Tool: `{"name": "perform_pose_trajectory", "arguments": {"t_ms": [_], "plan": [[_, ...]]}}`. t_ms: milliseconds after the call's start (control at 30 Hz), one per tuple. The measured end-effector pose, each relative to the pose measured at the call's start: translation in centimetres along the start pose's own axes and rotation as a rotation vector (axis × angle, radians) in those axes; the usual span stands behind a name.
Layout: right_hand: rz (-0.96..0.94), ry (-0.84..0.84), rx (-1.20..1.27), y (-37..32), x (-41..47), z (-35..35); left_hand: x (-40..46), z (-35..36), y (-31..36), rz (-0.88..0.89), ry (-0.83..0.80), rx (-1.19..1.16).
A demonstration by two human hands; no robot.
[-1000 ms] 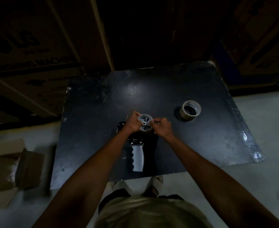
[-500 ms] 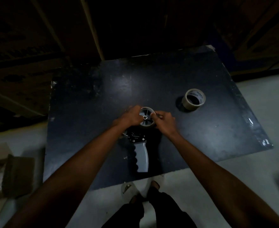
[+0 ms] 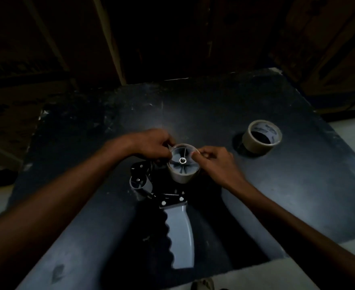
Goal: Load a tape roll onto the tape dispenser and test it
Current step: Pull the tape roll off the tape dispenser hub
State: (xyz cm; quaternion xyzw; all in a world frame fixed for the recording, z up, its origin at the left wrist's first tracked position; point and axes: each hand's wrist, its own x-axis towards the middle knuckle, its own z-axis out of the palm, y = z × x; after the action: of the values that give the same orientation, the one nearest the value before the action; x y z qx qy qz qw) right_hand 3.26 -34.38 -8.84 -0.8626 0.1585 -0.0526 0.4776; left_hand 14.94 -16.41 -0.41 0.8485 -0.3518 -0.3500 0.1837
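Head view, ordered from the viewer outward. Nearest, at the lower edge, a scrap of footwear (image 3: 202,284) shows on the pale floor (image 3: 348,243). Above it lies the black, scuffed, square tabletop (image 3: 298,185). On it, flat on its side, rests the hand-held tape dispenser with a grey, scalloped plastic grip (image 3: 182,237), grip pointing toward the viewer, black metal frame and small grey roller (image 3: 140,183) beyond it.

On the dispenser's spoked grey hub (image 3: 182,161) sits a thin, pale tape roll or core (image 3: 180,175), encircling the hub. The left hand (image 3: 153,144) holds this ring at its far-left rim with curled fingers; the right hand (image 3: 212,162) pinches its right rim between thumb and fingertips. Whether a free tape end is caught in either pinch cannot be told in this dim light.

Farther right, well apart from the hands, a beige, cylindrical roll of packing tape (image 3: 261,137) stands on its flat end, untouched. Beyond the table, dark cardboard cartons (image 3: 15,84) fill the background.

Judgement: the ring on the hub is being worked on. Risks: the unanchored dispenser may skid or pivot under uneven pull from the two pinches; a ring tilted on the hub may jam; in poor light, fingers near the frame may meet the cutting blade, whose position is not visible.
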Motion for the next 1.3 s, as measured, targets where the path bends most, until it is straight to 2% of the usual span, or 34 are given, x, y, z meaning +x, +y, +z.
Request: {"name": "perform_pose_trajectory", "arguments": {"t_ms": [100, 200, 267, 567, 733, 1000, 1133, 1300], "plan": [[-0.06, -0.066, 0.014, 0.2, 0.6, -0.3, 0.0, 0.2, 0.0, 0.02, -0.007, -0.049], [-0.077, -0.144, 0.154, 0.4, 0.8, -0.5, 0.1, 0.3, -0.4, 0.067, 0.015, -0.074], [-0.078, -0.195, 0.246, 0.6, 0.9, -0.7, 0.0, 0.6, -0.6, 0.097, 0.039, -0.042], [-0.137, -0.311, 0.338, 1.0, 0.9, -1.0, -0.9, 2.3, -0.7, 0.227, 0.215, 0.174], [-0.134, -0.237, 0.346, 0.5, -0.6, -0.8, -1.6, 3.9, -0.7, 0.216, 0.375, 0.195], [-0.087, -0.072, 0.42, 0.2, -1.1, 0.4, -1.8, 3.7, 0.7, 0.087, 0.324, 0.104], [-0.131, 0.0, 0.395, 0.9, -1.6, 0.8, -1.5, 5.6, 0.4, 0.074, 0.528, 0.146], [-0.199, 0.017, 0.351, 0.9, -2.5, 0.7, -1.5, 7.6, -0.3, 0.175, 0.72, 0.146]]}}
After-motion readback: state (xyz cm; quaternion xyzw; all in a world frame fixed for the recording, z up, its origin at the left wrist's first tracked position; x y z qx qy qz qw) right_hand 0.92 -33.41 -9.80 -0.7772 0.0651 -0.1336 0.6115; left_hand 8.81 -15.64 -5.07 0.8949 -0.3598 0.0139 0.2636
